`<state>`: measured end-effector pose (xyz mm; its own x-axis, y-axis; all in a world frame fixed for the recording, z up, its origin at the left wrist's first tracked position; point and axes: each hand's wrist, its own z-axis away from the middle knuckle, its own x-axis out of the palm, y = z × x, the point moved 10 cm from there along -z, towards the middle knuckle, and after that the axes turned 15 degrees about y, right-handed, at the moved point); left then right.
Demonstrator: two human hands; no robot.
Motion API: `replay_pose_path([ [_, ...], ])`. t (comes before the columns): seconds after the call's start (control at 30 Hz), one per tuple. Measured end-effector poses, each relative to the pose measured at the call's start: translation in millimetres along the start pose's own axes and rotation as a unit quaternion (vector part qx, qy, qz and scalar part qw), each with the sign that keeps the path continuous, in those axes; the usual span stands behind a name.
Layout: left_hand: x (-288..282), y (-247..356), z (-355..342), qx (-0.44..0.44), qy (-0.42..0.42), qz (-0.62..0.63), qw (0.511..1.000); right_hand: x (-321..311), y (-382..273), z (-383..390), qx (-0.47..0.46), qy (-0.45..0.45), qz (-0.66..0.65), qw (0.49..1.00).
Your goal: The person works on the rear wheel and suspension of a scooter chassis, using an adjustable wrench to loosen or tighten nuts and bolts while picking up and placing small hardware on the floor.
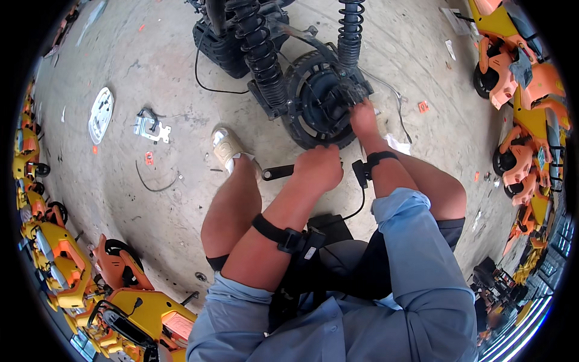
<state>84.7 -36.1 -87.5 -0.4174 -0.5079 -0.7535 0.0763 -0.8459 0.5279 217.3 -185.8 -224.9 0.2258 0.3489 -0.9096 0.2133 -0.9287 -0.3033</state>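
My left hand (319, 168) is closed round a black wrench (278, 173), just in front of the tyre. The wrench's flat handle, with a round hole at its end, sticks out to the left; its working end is hidden. At the right side of the black scooter wheel (303, 134), my right hand (364, 120) reaches in by the hub and the lower end of a shock absorber. Its fingers look bent inward, but what they grip is hidden. Two black coil-spring shock absorbers (259, 57) rise from beside the wheel.
On the concrete floor at left lie a white oval plate (101, 116), a metal bracket (152, 127) and a thin black cable (158, 189). A grey cable (399, 105) trails right of the wheel. Yellow-and-orange scooters (142, 311) line both sides.
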Motion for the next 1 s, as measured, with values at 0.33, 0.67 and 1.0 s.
replay_pose_path([
  [0.33, 0, -7, 8, 0.0, 0.005, 0.006, 1.0, 3, -24, -2, -0.109, -0.059, 0.097, 0.988],
  [0.67, -12, 0, 16, 0.032, 0.05, 0.042, 0.997, 3, 4, -1, 0.031, -0.017, 0.084, 0.996],
  [1.0, -26, -7, 20, 0.025, 0.072, 0.047, 0.996, -4, 12, -3, 0.151, -0.039, 0.096, 0.983],
])
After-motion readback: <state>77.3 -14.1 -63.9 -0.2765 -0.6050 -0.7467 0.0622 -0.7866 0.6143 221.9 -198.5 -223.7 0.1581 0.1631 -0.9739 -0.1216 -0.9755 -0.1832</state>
